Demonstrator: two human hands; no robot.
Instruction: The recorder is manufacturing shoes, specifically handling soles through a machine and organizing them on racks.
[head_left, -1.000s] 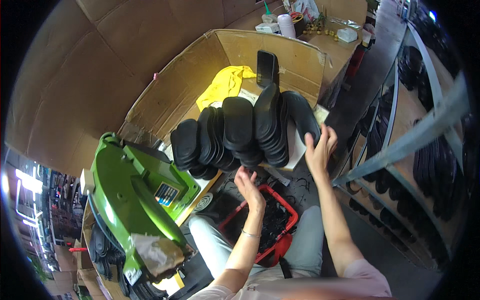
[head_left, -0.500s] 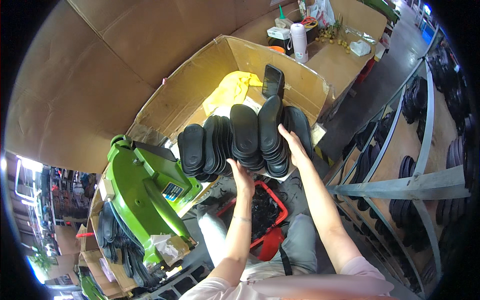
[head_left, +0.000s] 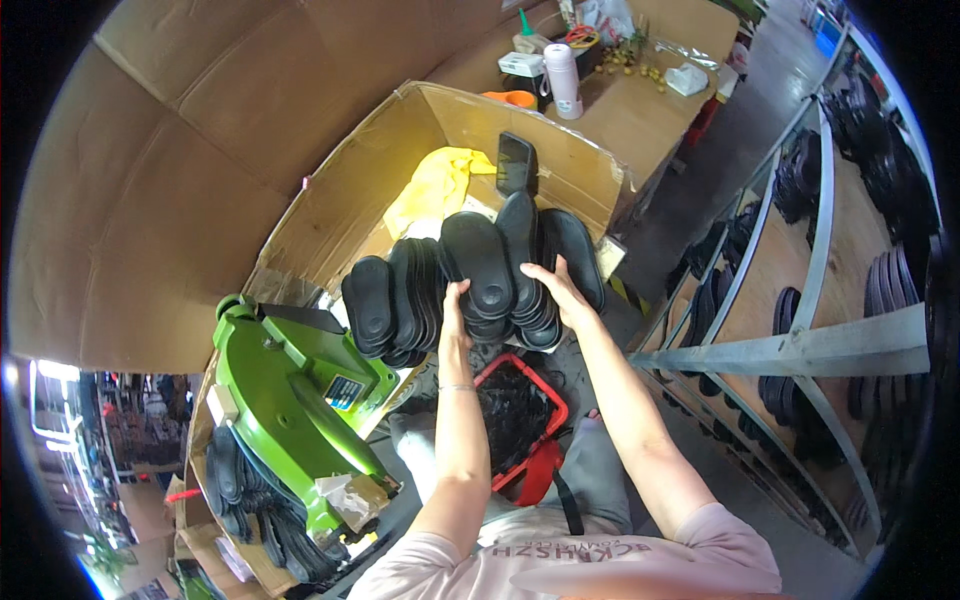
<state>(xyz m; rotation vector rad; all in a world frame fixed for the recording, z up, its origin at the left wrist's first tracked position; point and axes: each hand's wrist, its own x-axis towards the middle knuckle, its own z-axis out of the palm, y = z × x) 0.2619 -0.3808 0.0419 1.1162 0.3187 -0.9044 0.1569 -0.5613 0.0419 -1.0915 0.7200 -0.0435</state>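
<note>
Blk. soles (head_left: 371, 305), smooth, oval, rubber-looking, stand in stacks along the near edge of the cardboard-walled tabletop (head_left: 578, 172). The middle stack (head_left: 478, 260) is btwn. L. hand (head_left: 455, 316) & R. hand (head_left: 563, 293). L. hand touches its left side; fingers partly hidden, so opening/grip I can't tell. R. hand, approx. half open w/ thumb spread, touches the next stack (head_left: 517, 232).

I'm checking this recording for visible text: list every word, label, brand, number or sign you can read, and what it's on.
Pale shirt: dark lettering across the chest, partly legible; I don't copy printed words out.
Blue plate on the green machine: print too small to read.
White box and pale bottle: any print too small to read.
Black soles: no words can be made out.
</note>
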